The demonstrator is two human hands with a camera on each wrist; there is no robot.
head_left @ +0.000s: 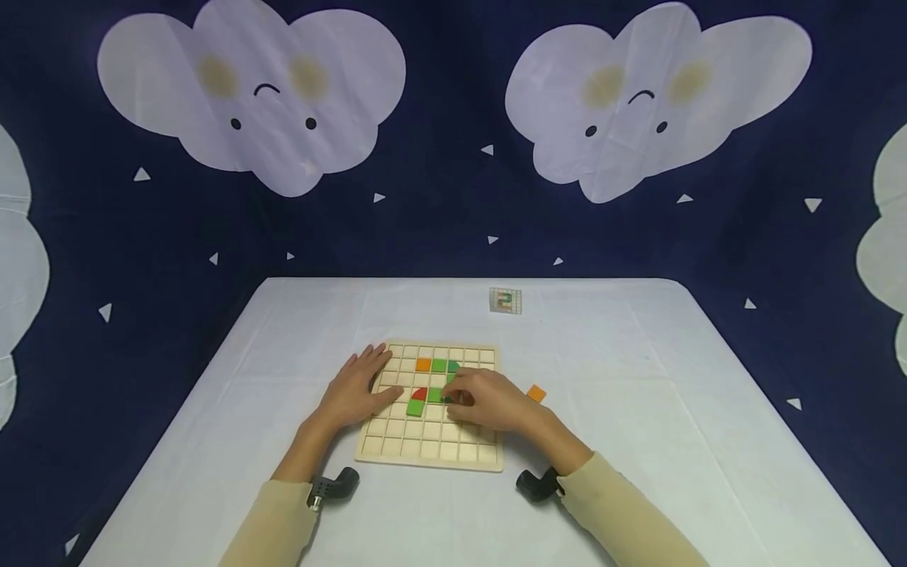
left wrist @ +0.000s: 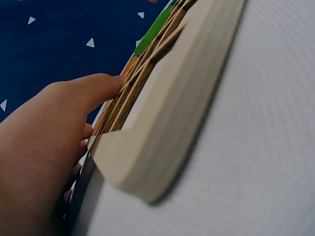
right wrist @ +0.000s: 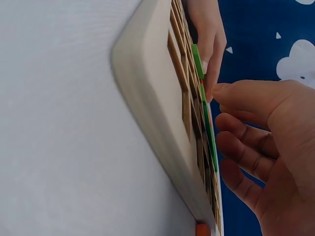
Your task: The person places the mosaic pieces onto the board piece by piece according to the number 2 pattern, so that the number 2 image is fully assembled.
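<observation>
A pale wooden grid board [head_left: 423,450] lies on the white table. My left hand [head_left: 357,386] rests on its left edge, fingers spread and thumb [left wrist: 106,87] lying over the grid. Over the board's right half, my right hand [head_left: 489,398] curls its fingers down and pinches a dark green tile [head_left: 446,399] beside a green square tile [head_left: 435,395]; the fingers hide most of it. To its left lie a red curved tile [head_left: 420,393] and another green square [head_left: 415,408]. Farther up are an orange tile [head_left: 423,365], a green tile [head_left: 439,365] and a dark green tile [head_left: 453,366].
A loose orange tile [head_left: 536,393] lies on the table right of the board, beside my right wrist. A small pattern card [head_left: 505,301] sits near the far edge of the white table [head_left: 602,339]. Behind hangs a dark blue cloth [head_left: 439,236] with clouds.
</observation>
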